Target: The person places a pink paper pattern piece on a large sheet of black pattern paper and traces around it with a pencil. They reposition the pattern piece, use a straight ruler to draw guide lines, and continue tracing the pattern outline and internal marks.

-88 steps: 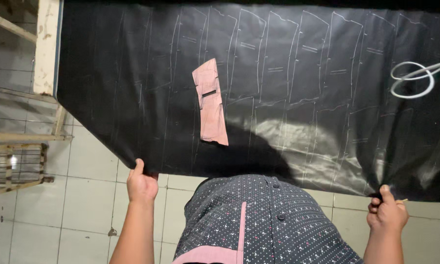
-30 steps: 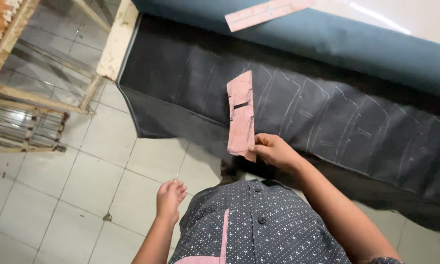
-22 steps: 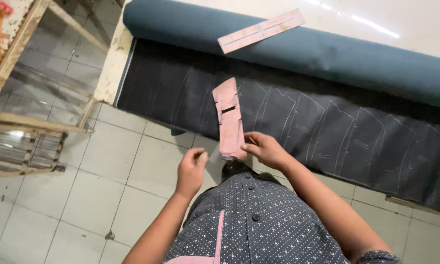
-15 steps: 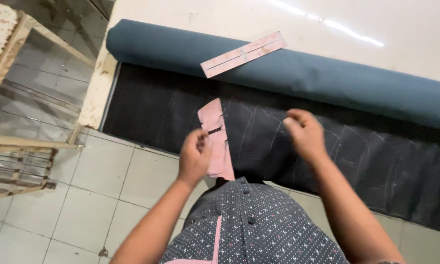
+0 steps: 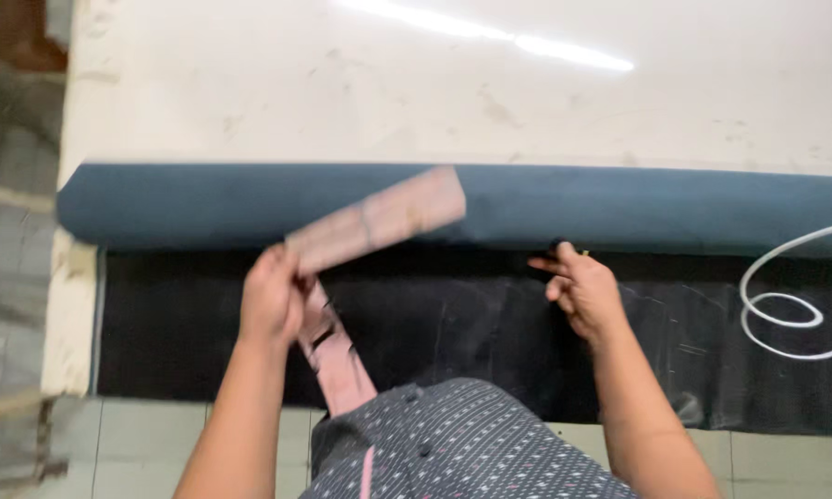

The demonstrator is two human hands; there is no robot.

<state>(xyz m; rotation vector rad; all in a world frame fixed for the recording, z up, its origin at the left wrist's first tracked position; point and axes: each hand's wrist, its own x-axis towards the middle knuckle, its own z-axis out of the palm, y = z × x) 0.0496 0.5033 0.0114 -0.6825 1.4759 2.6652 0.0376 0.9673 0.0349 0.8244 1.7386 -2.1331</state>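
My left hand [image 5: 271,298] is closed on a pink paper pattern piece [image 5: 340,362] that hangs down over the dark chalk-marked fabric [image 5: 453,323]. A long pink strip [image 5: 379,219] slants up from the same hand across the blue fabric roll [image 5: 638,208]; it is blurred, and the hand seems to grip its lower end too. My right hand [image 5: 580,291] hovers over the dark fabric just below the roll, with its fingers loosely spread and pointing left. A small dark spot shows at its fingertips; I cannot tell what it is.
A white table top [image 5: 434,92] stretches behind the roll. A white cord [image 5: 795,319] loops on the dark fabric at the right. Tiled floor [image 5: 157,444] and a wooden frame edge [image 5: 9,407] lie at the lower left, beside my patterned shirt [image 5: 462,444].
The view has tilted up toward the table. My left hand has risen with the pink pattern piece and reached the long pink strip, whose end now lifts. My right hand moved right along the fabric.
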